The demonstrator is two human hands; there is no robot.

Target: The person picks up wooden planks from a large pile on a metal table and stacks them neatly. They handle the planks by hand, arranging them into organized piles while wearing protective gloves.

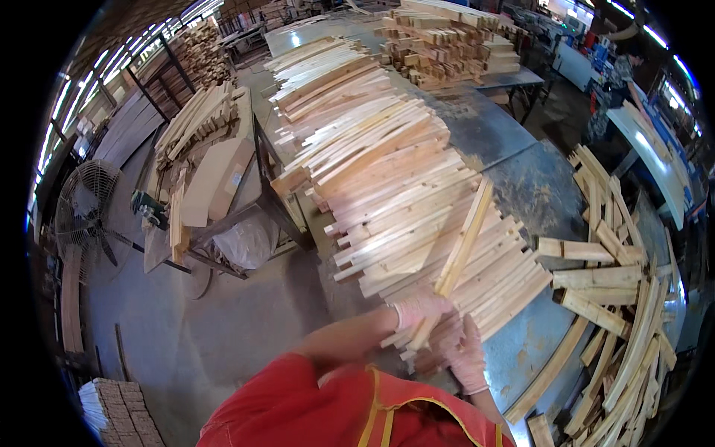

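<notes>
Clasping one wooden strip (461,246), one left hand (420,307) sits beside one right hand (465,357), whose grip is unclear.

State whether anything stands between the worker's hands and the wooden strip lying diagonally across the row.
Nothing visible does: the left hand lies over the diagonal strip near its lower end, and the right hand is close beside it; whether the right touches it is unclear.

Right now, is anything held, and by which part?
The left grip holds a wooden strip toward its near end; whether the right grip holds anything, I can't tell.
</notes>
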